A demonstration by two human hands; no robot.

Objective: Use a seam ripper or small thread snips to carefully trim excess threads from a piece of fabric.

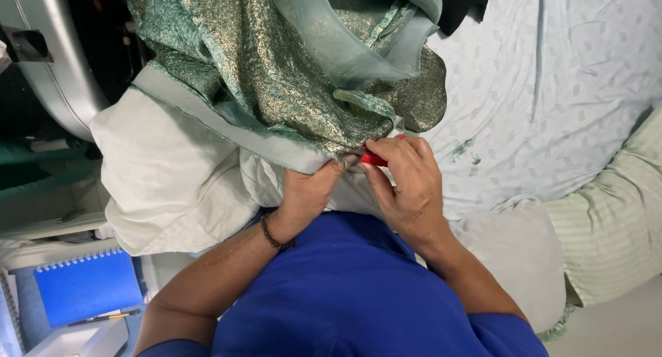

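while left hand (pixel 308 191) pinches green fabric (pixel 276 67) | red tool (pixel 373 160) in right hand (pixel 407 184)

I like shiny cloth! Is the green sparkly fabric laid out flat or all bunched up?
Bunched up. The green sparkly fabric lies in heaped folds over white cloth, and the left hand pinches its edge beside the right hand.

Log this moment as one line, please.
left hand: pinching green brocade fabric edge | right hand: gripping small red tool at seam
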